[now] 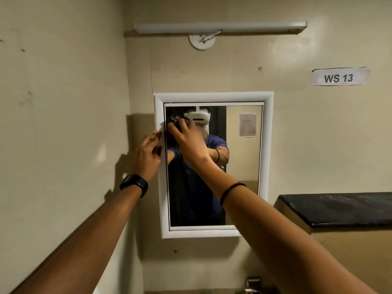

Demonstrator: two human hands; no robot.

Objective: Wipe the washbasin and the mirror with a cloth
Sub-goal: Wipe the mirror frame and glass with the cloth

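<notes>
The right hand (186,141) presses flat, fingers spread, on what looks like a dark cloth (173,119) at the mirror's (241,166) 10 o'clock corner. The left hand (148,153) rests on the white frame (214,96) at 9 o'clock, with loose fingers that hold nothing I can see. It seems best to keep the cloth flat, push softly, and wipe in rows toward 3 o'clock, then lower down.

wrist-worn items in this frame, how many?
2. A black watch on the left wrist and a black beaded bracelet on the right wrist. The bracelet's reflection in the mirror is not counted. Nothing suggests a hidden one.
</notes>
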